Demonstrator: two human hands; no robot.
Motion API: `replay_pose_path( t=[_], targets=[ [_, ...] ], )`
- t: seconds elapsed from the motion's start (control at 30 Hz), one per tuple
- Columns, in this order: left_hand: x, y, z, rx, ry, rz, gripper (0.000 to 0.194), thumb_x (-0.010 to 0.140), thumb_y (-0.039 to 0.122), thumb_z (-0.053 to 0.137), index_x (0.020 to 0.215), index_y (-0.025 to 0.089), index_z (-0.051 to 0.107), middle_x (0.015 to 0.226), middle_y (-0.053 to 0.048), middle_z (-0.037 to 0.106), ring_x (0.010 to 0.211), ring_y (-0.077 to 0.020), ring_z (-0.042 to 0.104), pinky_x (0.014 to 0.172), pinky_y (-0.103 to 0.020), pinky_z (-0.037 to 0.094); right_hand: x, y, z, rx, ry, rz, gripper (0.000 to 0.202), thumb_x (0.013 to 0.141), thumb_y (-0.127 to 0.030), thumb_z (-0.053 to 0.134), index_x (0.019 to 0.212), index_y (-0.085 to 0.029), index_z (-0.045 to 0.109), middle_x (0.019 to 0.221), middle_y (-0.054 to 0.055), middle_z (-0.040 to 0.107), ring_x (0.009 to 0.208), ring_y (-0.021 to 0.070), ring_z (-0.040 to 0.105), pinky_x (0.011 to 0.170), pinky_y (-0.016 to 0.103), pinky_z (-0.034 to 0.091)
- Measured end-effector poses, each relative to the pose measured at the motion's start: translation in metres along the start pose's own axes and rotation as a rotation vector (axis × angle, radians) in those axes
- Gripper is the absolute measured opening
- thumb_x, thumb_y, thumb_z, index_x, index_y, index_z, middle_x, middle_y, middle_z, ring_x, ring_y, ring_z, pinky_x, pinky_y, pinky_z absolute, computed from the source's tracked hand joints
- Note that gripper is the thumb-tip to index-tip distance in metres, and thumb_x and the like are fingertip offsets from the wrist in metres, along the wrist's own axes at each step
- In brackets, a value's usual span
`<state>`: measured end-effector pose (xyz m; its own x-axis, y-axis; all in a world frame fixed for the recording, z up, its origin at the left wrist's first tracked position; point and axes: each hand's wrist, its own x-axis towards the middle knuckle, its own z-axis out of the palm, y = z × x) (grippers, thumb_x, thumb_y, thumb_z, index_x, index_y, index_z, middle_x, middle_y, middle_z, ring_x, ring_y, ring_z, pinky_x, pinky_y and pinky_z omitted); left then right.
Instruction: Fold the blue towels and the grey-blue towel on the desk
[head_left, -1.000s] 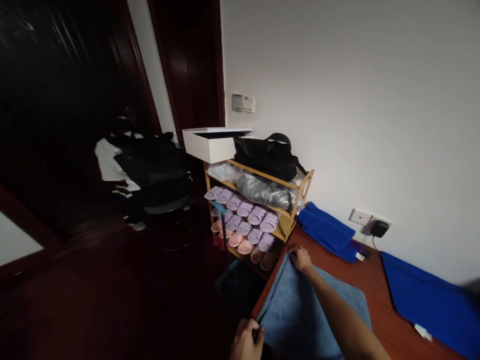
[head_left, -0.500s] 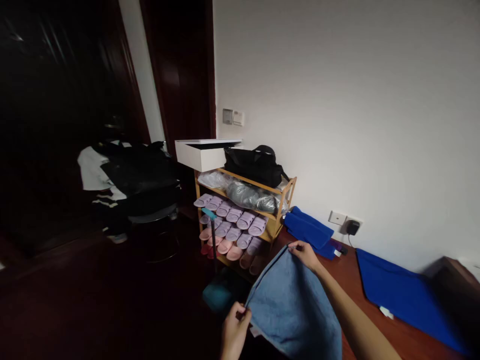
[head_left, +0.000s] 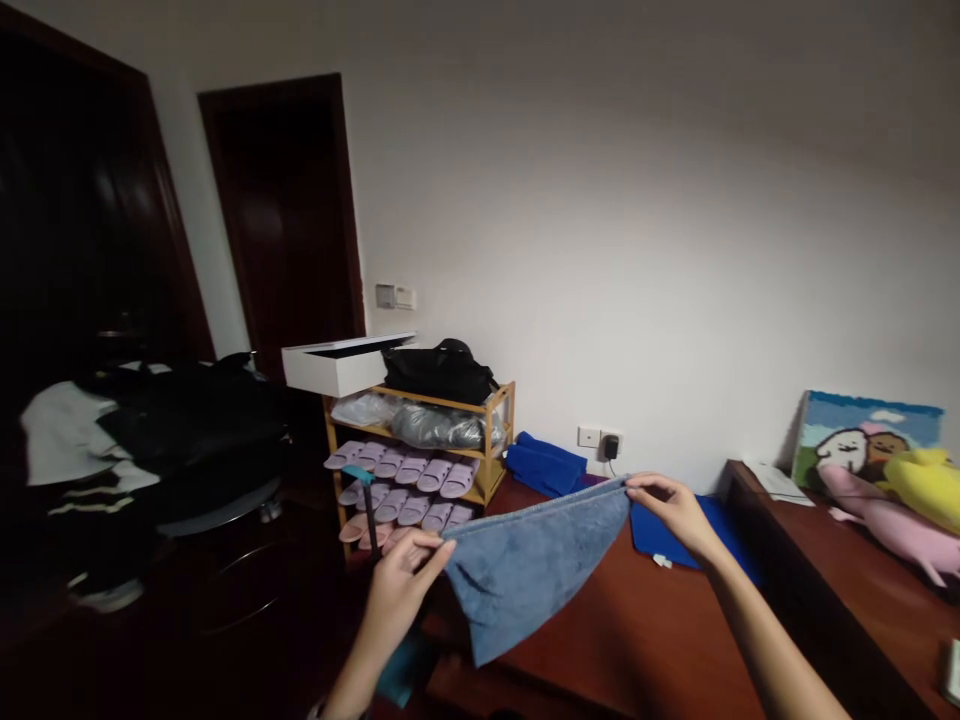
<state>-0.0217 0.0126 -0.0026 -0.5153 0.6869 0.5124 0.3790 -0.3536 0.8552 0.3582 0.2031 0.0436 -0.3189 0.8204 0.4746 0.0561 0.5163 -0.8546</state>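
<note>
A grey-blue cloth [head_left: 536,565], towel-like with a stitched edge, hangs in the air between my two hands. My left hand [head_left: 409,580] pinches its upper left corner between thumb and fingers. At the upper right corner, my right hand [head_left: 671,508] is closed on the same edge, which is drawn nearly straight. The cloth's lower part droops to a point at the left, above a reddish-brown wooden table [head_left: 637,640]. Behind my right hand a blue cloth [head_left: 694,535] lies flat on the table, and a folded blue cloth [head_left: 546,463] rests by the wall.
A wooden shoe rack [head_left: 495,440] holds rows of slippers [head_left: 412,470], a black bag [head_left: 439,370] and a white box [head_left: 337,370]. Clothes cover a chair [head_left: 195,430] at left. Plush toys [head_left: 892,515] and a picture [head_left: 870,430] stand on a raised surface at right. A plug [head_left: 611,447] sits in the wall.
My view has swung right and up, bringing the plush toys into sight. My hands have moved apart and higher, stretching the cloth's edge sideways; both keep hold of it.
</note>
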Motion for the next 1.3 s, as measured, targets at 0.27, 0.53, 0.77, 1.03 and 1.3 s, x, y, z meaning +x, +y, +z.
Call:
replay_pose_path(
  t=[0.27, 0.53, 0.77, 1.03, 1.3],
  targets=[
    [0.023, 0.077, 0.022, -0.045, -0.140, 0.109, 0.039, 0.067, 0.055, 0.085, 0.074, 0.023, 0.065, 0.071, 0.002, 0.066, 0.070, -0.0175, 0.068, 0.066, -0.027, 0.058, -0.067, -0.054, -0.056, 0.006, 0.100, 0.026, 0.048, 0.070, -0.067, 0.082, 0.090, -0.023, 0.078, 0.098, 0.008, 0.078, 0.093, 0.0242, 0.069, 0.084, 0.035, 0.057],
    [0.017, 0.100, 0.036, -0.230, -0.178, -0.005, 0.042, 0.061, 0.048, 0.092, 0.075, 0.020, 0.064, 0.071, 0.003, 0.062, 0.066, -0.0131, 0.060, 0.061, -0.021, 0.049, -0.102, -0.072, -0.074, 0.067, 0.168, 0.049, 0.044, 0.074, -0.061, 0.081, 0.089, -0.020, 0.077, 0.099, 0.009, 0.076, 0.095, 0.0239, 0.066, 0.081, 0.033, 0.055],
    [0.012, 0.112, 0.041, -0.458, -0.223, -0.104, 0.043, 0.059, 0.042, 0.096, 0.073, 0.019, 0.062, 0.075, 0.004, 0.061, 0.063, -0.0100, 0.056, 0.059, -0.019, 0.045, -0.123, -0.086, -0.078, 0.113, 0.200, 0.072, 0.040, 0.070, -0.058, 0.085, 0.083, -0.021, 0.078, 0.098, 0.009, 0.076, 0.092, 0.0244, 0.067, 0.081, 0.035, 0.056],
    [0.007, 0.127, 0.042, -0.605, -0.235, -0.110, 0.045, 0.060, 0.041, 0.096, 0.071, 0.020, 0.057, 0.082, 0.002, 0.061, 0.067, -0.0115, 0.057, 0.061, -0.021, 0.049, -0.144, -0.106, -0.084, 0.020, 0.190, 0.014, 0.034, 0.073, -0.053, 0.084, 0.082, -0.021, 0.076, 0.093, 0.007, 0.073, 0.090, 0.0226, 0.065, 0.081, 0.033, 0.055],
    [0.001, 0.124, 0.047, -0.398, -0.258, -0.027, 0.041, 0.068, 0.041, 0.090, 0.095, 0.023, 0.066, 0.081, 0.002, 0.065, 0.067, -0.0122, 0.059, 0.060, -0.020, 0.048, -0.162, -0.112, -0.090, -0.063, 0.207, -0.058, 0.034, 0.080, -0.055, 0.078, 0.078, -0.021, 0.075, 0.098, 0.008, 0.070, 0.072, 0.0166, 0.062, 0.062, 0.028, 0.055]
  ],
)
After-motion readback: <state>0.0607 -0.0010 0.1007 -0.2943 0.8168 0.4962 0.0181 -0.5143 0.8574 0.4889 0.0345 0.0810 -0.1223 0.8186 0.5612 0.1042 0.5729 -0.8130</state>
